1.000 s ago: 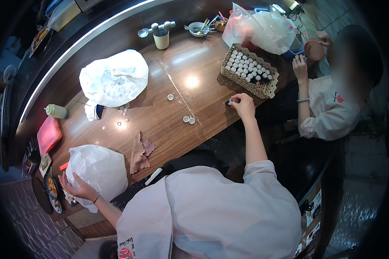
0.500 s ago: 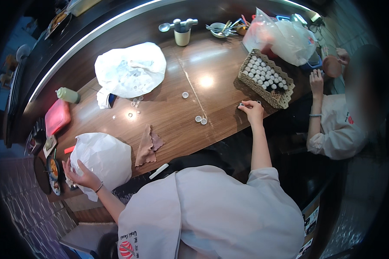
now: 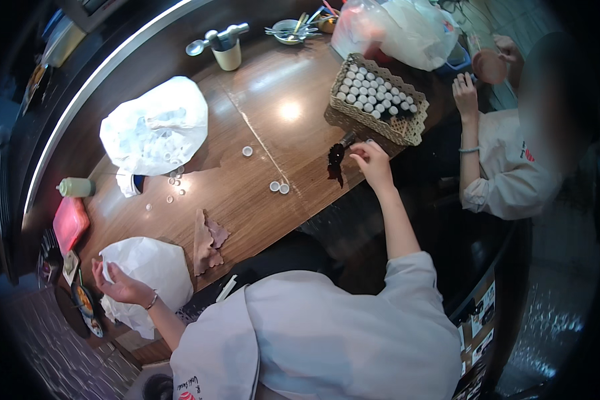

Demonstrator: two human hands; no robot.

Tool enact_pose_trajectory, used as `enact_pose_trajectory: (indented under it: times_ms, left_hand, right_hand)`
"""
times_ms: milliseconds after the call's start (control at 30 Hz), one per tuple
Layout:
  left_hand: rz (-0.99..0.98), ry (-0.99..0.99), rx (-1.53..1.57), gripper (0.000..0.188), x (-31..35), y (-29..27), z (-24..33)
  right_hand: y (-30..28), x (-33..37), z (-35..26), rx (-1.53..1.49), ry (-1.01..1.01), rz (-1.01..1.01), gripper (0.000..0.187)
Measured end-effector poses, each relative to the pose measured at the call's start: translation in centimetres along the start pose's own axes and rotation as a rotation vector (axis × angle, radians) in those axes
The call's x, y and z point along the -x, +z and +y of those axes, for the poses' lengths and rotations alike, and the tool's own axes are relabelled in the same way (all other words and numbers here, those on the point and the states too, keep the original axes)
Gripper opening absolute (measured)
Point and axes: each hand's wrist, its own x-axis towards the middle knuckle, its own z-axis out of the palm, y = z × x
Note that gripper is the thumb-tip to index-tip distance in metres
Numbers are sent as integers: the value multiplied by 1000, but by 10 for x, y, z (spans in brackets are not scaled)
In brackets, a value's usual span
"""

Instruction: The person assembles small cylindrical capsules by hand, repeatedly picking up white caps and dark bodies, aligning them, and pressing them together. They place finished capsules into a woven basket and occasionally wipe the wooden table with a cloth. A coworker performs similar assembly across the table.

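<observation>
A small dark bottle (image 3: 348, 139) appears tipped on its side near the table's front edge. Dark liquid (image 3: 336, 164) has spread from it across the wood. Close beside the bottle is my right hand (image 3: 375, 165), fingers bent and apart, with nothing visible between them. The woven basket (image 3: 417, 139), full of small white-capped bottles (image 3: 373, 90), stands just behind that hand. My left hand (image 3: 123, 285) is open, palm up, over the edge of a white plastic bag (image 3: 155, 263) at the left.
Loose white caps (image 3: 275, 187) dot the table. A second white bag (image 3: 155, 127) holding clear pieces lies farther back, and a brown cloth (image 3: 208, 243) near the front edge. A cup of scoops (image 3: 228, 55) stands at the back. A co-worker's hand (image 3: 465, 95) is at the right.
Half a second ago my right fingertips pinched a small item by the basket; now a bottle lies tipped there, with dark liquid spilled. The whole view has shifted and turned slightly.
</observation>
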Motion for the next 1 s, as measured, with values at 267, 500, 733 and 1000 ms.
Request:
enact_pose_trajectory:
  times_ms: [267,500,733,1000]
  left_hand:
    - [-335,-155,208,30,34,56,8]
    - [-550,-350,217,30,93,40,-7]
    - [-847,-495,161,29,128,41,-6]
    - [-1045,-207,-149,40,135,59,-10]
  right_hand:
    - [21,-53,26,654,-205,-134,22]
    - [30,-56,2,107,37,40,32]
    - [62,-53,2,123,44,88,50]
    - [34,-16,-44,-870,298,51,55]
